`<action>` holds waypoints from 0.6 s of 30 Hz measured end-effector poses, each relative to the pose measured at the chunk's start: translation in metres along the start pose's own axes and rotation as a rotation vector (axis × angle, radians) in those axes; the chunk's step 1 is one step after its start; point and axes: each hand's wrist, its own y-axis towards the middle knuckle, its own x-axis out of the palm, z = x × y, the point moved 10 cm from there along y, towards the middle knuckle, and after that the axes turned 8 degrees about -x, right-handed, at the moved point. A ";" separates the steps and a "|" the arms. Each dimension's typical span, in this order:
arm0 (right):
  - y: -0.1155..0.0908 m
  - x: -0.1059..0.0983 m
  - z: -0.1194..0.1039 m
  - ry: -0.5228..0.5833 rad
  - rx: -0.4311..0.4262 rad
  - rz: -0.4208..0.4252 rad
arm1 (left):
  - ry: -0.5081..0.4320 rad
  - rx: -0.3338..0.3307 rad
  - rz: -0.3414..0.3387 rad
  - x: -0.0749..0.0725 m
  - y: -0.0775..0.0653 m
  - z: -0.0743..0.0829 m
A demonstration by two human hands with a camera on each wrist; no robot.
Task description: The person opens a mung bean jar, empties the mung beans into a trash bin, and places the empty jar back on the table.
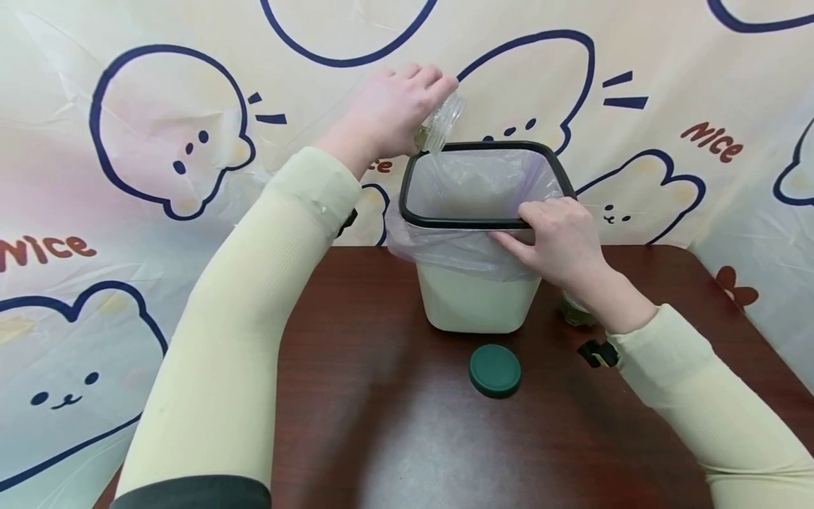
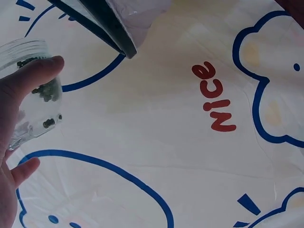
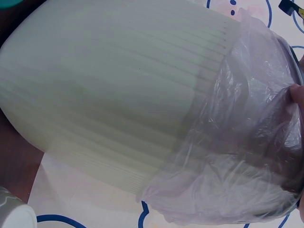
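My left hand [image 1: 397, 106] grips a clear glass jar [image 1: 445, 121] and holds it tilted at the bin's far left rim. Small dark green bits cling inside the jar [image 2: 40, 90] in the left wrist view. With fingers over the black rim and thumb below, my right hand [image 1: 562, 237] holds the front right edge of a pale green trash bin [image 1: 477, 300]. A translucent plastic bag [image 1: 458, 251] lines the bin and folds down over its outside. What lies at the bottom of the bag is hidden.
A round green lid [image 1: 494, 370] lies on the dark wooden table [image 1: 381, 424] in front of the bin. Another small container [image 1: 577, 311] stands right of the bin, partly covered by my right wrist. Behind hangs a cartoon-printed sheet [image 1: 191, 283].
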 end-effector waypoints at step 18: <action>-0.001 0.003 0.001 0.000 -0.003 0.008 | -0.041 -0.010 0.030 0.005 0.001 -0.004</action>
